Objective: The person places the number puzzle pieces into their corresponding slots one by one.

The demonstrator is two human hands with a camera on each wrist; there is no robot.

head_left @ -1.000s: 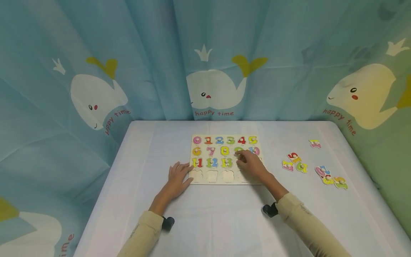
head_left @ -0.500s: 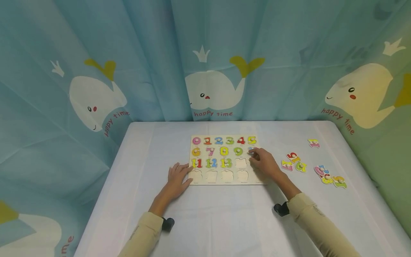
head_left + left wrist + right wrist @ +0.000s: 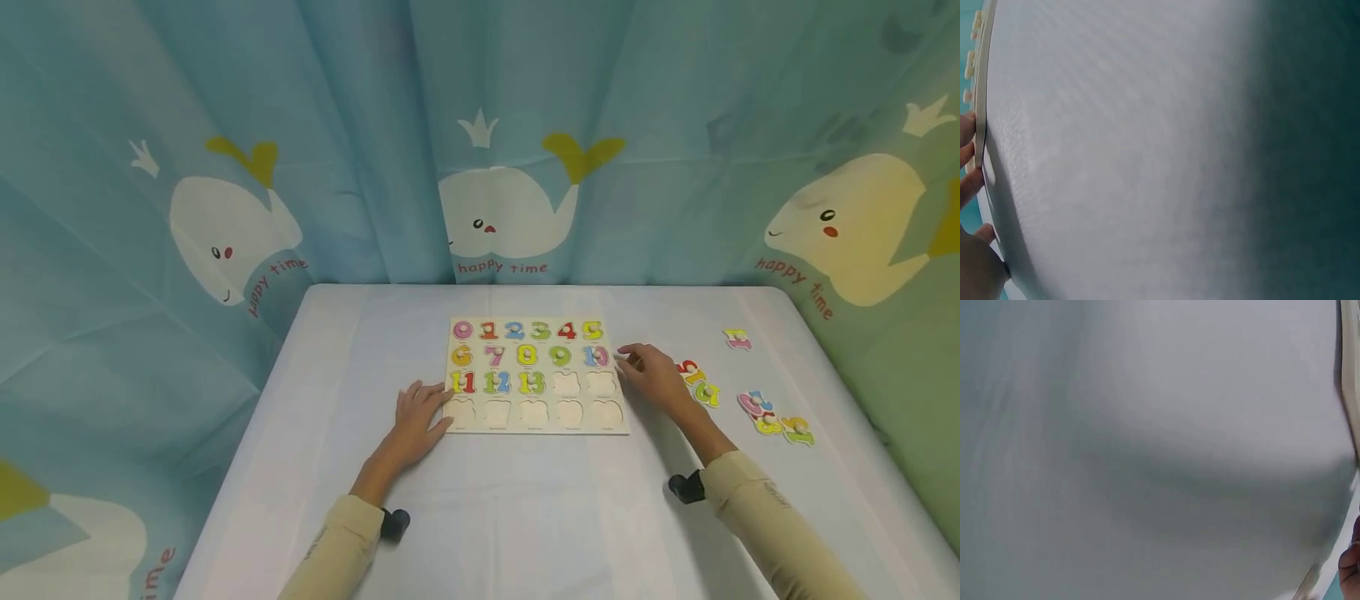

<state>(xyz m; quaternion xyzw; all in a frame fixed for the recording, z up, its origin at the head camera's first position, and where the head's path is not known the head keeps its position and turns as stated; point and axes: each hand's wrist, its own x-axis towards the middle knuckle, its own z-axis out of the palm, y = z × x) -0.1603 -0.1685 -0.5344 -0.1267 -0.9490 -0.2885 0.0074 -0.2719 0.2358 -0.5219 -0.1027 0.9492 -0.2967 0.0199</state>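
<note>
A wooden number puzzle board (image 3: 624, 421) lies on the table, with knobbed number pieces 0 to 13 seated in it. The 10 piece (image 3: 596, 356) sits in the second row's right end. My left hand (image 3: 415, 418) rests with spread fingers at the board's left edge; in the left wrist view its fingers (image 3: 969, 187) touch that edge. Just beyond the board's right edge is my right hand (image 3: 654, 379), its fingers loosely bent and nothing visible between them. Only a sliver of this hand shows in the right wrist view. Several recesses in the lower two rows are bare.
Loose number pieces lie right of the board: one piece (image 3: 737, 339) at the back, a red-and-yellow piece (image 3: 690, 372) and a green-and-yellow piece (image 3: 706, 393) near my right hand. A further cluster (image 3: 767, 423) lies beyond. A whale-print curtain (image 3: 360, 208) hangs behind the table.
My right hand has moved rightward across the board, from near the 9, past the 10, to outside the right edge, uncovering the pieces and recesses there. My left hand has stayed in place.
</note>
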